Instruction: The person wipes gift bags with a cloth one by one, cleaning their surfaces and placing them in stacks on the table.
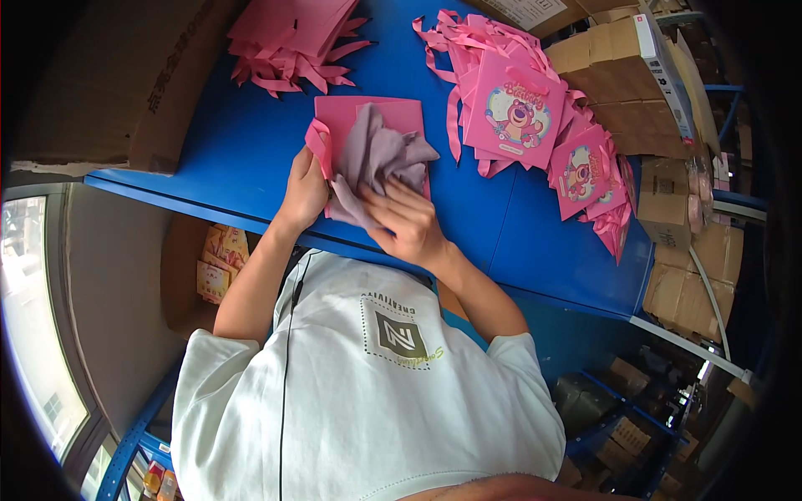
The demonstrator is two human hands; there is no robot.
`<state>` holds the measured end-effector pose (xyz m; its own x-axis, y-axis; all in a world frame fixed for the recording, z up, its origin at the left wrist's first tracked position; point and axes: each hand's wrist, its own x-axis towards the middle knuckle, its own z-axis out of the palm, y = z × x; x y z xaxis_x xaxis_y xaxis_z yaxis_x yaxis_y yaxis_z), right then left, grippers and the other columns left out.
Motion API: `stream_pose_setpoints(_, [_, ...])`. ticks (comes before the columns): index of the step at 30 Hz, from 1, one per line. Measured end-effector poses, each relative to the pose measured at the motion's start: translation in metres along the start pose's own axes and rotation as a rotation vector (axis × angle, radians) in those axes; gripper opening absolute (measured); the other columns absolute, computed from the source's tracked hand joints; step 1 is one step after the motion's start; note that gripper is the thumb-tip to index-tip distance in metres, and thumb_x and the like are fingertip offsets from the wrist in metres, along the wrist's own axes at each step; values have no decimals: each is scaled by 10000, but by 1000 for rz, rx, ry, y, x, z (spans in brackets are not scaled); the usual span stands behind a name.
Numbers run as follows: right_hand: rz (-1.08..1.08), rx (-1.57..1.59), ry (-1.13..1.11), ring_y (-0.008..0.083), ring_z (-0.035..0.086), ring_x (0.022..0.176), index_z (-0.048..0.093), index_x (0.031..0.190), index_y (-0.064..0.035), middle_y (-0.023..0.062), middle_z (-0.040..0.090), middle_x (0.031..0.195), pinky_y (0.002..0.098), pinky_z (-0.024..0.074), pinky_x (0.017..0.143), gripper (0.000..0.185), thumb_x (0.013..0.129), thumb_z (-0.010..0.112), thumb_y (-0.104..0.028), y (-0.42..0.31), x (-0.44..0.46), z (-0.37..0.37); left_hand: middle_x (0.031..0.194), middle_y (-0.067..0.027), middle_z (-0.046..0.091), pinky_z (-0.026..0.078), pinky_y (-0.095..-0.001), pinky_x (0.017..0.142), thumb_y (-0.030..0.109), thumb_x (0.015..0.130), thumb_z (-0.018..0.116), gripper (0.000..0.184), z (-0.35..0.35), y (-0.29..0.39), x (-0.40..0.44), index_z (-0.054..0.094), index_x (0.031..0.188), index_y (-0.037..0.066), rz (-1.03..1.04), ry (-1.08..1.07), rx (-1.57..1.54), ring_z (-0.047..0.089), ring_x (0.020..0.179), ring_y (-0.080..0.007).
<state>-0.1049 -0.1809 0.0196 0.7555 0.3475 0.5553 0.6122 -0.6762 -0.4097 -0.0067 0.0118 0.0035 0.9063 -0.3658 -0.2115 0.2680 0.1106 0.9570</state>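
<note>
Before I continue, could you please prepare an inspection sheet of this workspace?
Surface: blue tabletop, a seam visible.
Job's things: greyish-purple cloth on a pink bag; bear-print gift bags overlapping at right; pink bag pile at upper left.
Clutter: large cardboard box at the left end.
Hands: left hand beside the bag's ribbon, grip unclear; right hand on the cloth.
Cables: black cord along the white shirt.
Surroundings: window left, stacked cartons right.
</note>
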Motion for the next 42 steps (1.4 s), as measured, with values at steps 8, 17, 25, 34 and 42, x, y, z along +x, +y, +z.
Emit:
stream_pose_setpoints(8, [139, 158, -34, 383, 686, 1234, 695, 1229, 106, 222, 671, 1416, 462, 515, 1125, 404, 853, 717, -42, -36, -2, -10, 1105, -48, 650, 484, -233, 792, 275, 1161, 375, 372, -8, -5, 11, 616, 1265, 12, -31, -159, -65, 557, 901, -100])
stream_pose_setpoints(17, [310, -82, 37, 434, 593, 1351, 648, 1352, 52, 218, 603, 1509, 496, 419, 1207, 410, 968, 640, -88, 27, 58, 9, 1114, -60, 650, 472, -212, 794, 204, 1142, 502, 313, 4, -1, 9, 606, 1353, -2, 118, -123, 55, 540, 883, -82])
stream_pose_setpoints(25, [436, -72, 301, 409, 656, 1241, 666, 1325, 13, 199, 676, 1387, 464, 522, 1058, 368, 978, 643, -106, 74, 29, -4, 917, -3, 649, 368, -180, 617, 182, 1116, 570, 225, 4, 22, -7, 662, 1242, 21, 201, -90, 250, 465, 744, -42])
stream_pose_setpoints(34, [663, 169, 360, 379, 724, 825, 703, 1056, -2, 170, 765, 986, 455, 566, 700, 127, 987, 654, -96, 69, 13, -19, 935, -52, 668, 455, -201, 579, 217, 1124, 568, 233, -13, 166, -31, 599, 1261, 32, 848, 266, 408, 577, 687, -101])
stream_pose_setpoints(42, [537, 99, 463, 375, 686, 701, 700, 993, -9, 182, 760, 900, 469, 535, 632, 106, 985, 657, -104, 83, 8, -6, 1494, -246, 613, 570, -431, 909, 100, 903, 749, 528, 131, 178, 42, 645, 1404, -29, 1887, 251, 1140, 724, 1103, -359])
